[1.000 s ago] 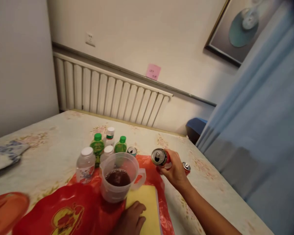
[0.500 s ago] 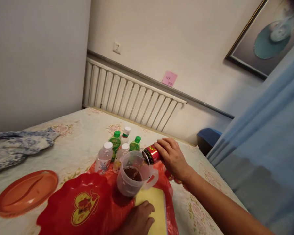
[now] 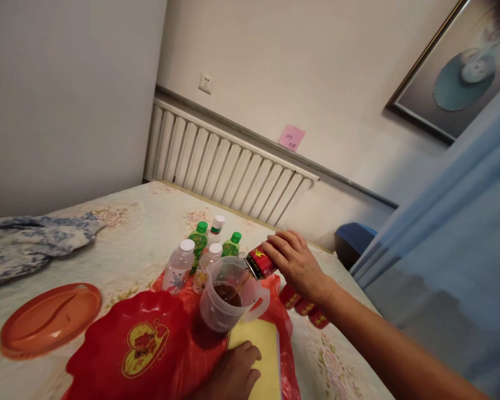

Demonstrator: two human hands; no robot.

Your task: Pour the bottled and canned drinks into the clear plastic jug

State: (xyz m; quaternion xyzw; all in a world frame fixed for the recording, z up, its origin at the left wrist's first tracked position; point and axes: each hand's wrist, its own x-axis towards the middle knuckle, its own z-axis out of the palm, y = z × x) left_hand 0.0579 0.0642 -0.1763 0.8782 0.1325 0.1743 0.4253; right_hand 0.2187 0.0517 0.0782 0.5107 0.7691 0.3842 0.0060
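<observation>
My right hand [image 3: 296,261] is wrapped round a red drink can [image 3: 260,263], tilted with its mouth over a clear plastic jug [image 3: 224,319]. A thin brown stream runs from the can into the dark brown liquid [image 3: 227,293] in the jug. Just in front of the jug, my left hand [image 3: 238,369] lies with its fingers apart on a yellow pad or book [image 3: 269,347], gripping nothing. The jug's handle points right, towards the pad. Left of it is a red scalloped tray [image 3: 102,350] with a gold heart design.
Several bottles [image 3: 179,266] with white or green caps stand behind the jug. More red cans [image 3: 304,305] are partly hidden by my right arm. An orange oval lid [image 3: 52,319] and a patterned cloth [image 3: 37,241] lie at left. Red plastic sheeting [image 3: 289,355] is underneath.
A brown stream now shows between the can and the jug. The red cans beside my right wrist show more fully. My left hand stays on the pad; the view has shifted slightly.
</observation>
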